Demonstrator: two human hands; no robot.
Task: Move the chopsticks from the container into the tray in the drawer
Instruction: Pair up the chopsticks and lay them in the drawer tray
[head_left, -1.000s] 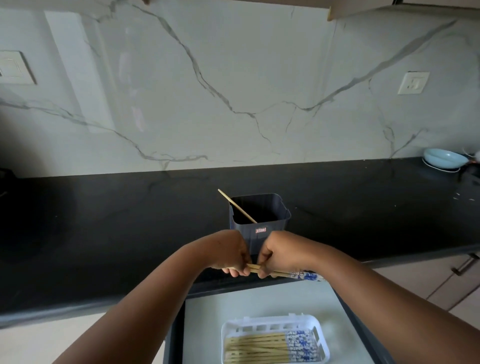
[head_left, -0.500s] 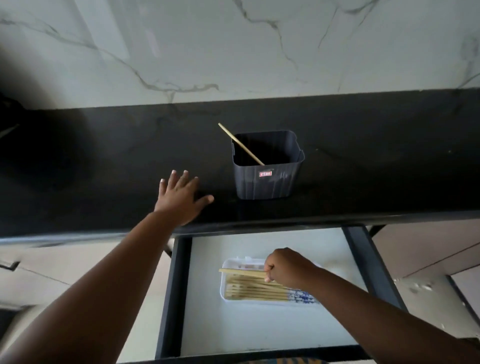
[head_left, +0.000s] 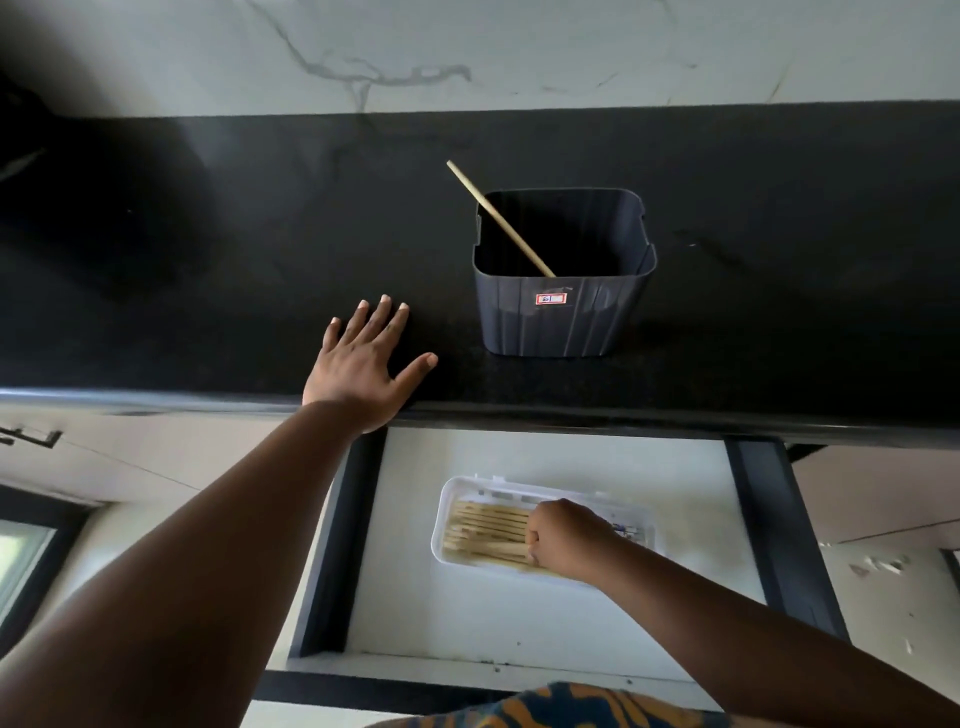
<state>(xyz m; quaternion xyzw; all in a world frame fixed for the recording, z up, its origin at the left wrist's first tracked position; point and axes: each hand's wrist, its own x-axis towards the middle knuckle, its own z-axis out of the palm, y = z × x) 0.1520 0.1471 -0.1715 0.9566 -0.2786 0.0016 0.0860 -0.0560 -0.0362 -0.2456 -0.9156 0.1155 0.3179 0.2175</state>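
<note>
A marble wall with grey veins runs across the far side. Below it a black desk spans the whole width. Under the desk's near edge one drawer stands pulled out, with dark side rails and a pale floor.

One dark grey container stands upright on the desk, right of centre, with a small red-edged label on its near wall. A single chopstick leans inside it, its long axis slanted from the near right of the container's inside up to the far left, where the upper end sticks out over the rim.

One white tray lies on the drawer floor, its long side running left to right. In it lie the other chopsticks, side by side, long axes left to right; their plain wooden ends point left, and a bit of blue pattern shows at the right. At least six show, but the exact number cannot be told, since the right hand covers part of them.

The left hand lies flat on the desk near its front edge, left of the container and apart from it, fingers straight and spread, grasping nothing. The right hand is down in the tray on the chopsticks, fingers curled; whether they grasp any stick cannot be told.
</note>
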